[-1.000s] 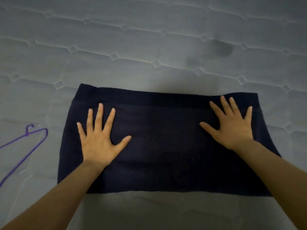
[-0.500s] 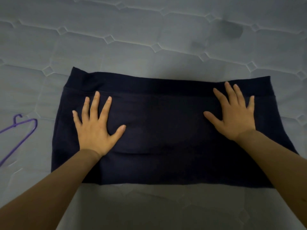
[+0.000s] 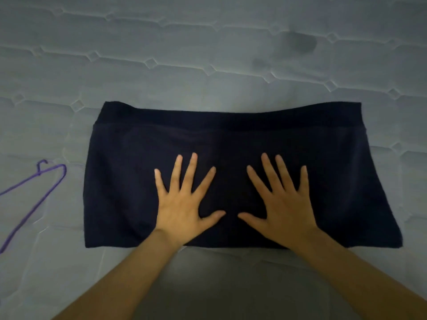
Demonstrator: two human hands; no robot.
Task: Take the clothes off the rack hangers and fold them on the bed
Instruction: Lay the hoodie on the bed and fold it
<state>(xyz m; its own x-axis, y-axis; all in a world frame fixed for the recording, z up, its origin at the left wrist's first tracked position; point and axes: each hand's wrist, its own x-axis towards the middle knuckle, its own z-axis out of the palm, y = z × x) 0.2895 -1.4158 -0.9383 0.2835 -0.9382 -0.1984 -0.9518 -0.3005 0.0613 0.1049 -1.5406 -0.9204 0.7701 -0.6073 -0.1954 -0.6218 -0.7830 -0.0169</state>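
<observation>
A dark navy garment lies flat on the bed, folded into a wide rectangle with a band along its far edge. My left hand presses on its middle with fingers spread and straight. Just to the right of it, my right hand presses the cloth the same way. The two thumbs nearly meet near the garment's near edge. Neither hand holds anything.
A purple wire hanger lies on the quilted grey mattress to the left of the garment, partly cut off by the frame edge. A dark stain marks the mattress at the far right.
Both hands have slid inward from the garment's left and right sides to its middle, still flat on the cloth. The garment itself has stayed in place.
</observation>
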